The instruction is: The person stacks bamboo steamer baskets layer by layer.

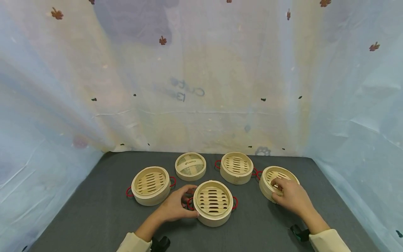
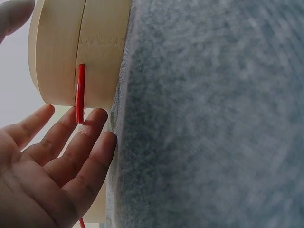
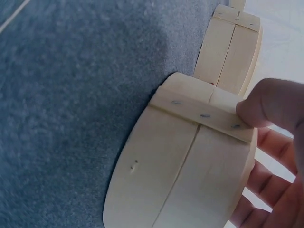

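My left hand [image 1: 173, 207] is at the left side of the front middle bamboo steamer basket [image 1: 212, 221], which stands upright with a slatted base and red loop handles. In the left wrist view, the fingers [image 2: 71, 159] are spread and only loosely bent beside the wall and the red handle [image 2: 80, 92]. My right hand [image 1: 292, 196] is at the rightmost bamboo steamer basket [image 1: 265, 190]. It pinches the rim, thumb [image 3: 259, 107] against the outer wall and fingers over the inner side, as the right wrist view shows. That basket rests on the table.
Another slatted basket [image 1: 148, 201] with red handles stands at left. Behind the middle are a round bamboo piece with a woven centre and cross strip [image 1: 190, 162] and one more slatted basket [image 1: 236, 179]. A dark grey cloth covers the table [image 1: 104, 210]; patterned sheets [image 1: 201, 133] hang around it.
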The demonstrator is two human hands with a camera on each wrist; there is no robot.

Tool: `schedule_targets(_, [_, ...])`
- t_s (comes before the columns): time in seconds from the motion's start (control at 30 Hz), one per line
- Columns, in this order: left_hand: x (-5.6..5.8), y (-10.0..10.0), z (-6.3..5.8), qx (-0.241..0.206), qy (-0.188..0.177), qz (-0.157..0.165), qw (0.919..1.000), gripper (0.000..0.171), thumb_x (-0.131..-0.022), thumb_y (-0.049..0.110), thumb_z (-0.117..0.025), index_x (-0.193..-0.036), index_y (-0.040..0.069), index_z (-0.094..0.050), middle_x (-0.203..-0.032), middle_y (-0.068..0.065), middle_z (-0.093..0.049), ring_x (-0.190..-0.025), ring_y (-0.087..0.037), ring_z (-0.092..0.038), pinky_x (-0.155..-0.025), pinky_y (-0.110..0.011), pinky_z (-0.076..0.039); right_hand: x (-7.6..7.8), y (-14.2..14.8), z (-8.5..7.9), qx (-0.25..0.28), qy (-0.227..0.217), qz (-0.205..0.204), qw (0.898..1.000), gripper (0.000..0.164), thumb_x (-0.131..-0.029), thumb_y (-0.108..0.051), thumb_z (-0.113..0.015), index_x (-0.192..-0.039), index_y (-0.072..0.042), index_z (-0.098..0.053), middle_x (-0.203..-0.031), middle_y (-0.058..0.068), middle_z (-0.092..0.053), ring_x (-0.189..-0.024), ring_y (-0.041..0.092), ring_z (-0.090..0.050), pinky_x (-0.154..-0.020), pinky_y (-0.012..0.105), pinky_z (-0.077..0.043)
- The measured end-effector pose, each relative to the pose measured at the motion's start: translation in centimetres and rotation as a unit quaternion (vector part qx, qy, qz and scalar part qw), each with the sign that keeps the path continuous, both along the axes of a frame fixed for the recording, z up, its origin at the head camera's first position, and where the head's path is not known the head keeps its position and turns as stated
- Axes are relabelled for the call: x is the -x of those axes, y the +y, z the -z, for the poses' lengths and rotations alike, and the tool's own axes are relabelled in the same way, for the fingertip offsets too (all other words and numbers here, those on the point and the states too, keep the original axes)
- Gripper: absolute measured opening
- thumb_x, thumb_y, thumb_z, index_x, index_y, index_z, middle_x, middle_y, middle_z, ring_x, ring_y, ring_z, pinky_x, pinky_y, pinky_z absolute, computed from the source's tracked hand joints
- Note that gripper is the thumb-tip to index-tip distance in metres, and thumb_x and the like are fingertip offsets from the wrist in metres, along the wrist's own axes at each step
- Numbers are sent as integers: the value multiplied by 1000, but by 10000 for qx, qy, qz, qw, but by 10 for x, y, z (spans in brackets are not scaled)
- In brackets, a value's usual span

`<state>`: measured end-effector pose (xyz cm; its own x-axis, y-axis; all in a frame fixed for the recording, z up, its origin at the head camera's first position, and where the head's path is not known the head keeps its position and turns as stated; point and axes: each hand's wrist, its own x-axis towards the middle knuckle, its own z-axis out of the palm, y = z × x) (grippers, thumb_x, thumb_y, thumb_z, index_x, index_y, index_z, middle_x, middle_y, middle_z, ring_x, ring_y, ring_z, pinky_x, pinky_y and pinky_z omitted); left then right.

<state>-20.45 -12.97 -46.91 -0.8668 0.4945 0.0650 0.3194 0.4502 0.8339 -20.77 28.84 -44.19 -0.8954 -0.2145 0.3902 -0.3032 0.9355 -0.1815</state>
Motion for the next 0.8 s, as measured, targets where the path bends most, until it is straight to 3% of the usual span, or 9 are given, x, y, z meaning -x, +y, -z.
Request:
schedule_targets(0.4, [3,2,4,-29,37,-29,10000,77,-73,41,-81,-138,18,-47,-118,-5,-60,-89,-21,-62,-70,-26,-50,0,0,3,-310,960,-71,9949,25,-63,-14,-71,-87,-17,-68,-69,-6,-49,-59,7,-39,-50,26,-28])
schedule_targets(0.8, [4,3,3,100,94,-55,9999,78,-73,41,-82,-139,17,-47,-120,-4,-59,-88,-19,-60,-70,-26,-50,3,2,1,-344,1647,-241,9854,24,-60,-17,-69,-84,-17,-70,-65,-7,-40,-54,5,-27,-48,23,-21])
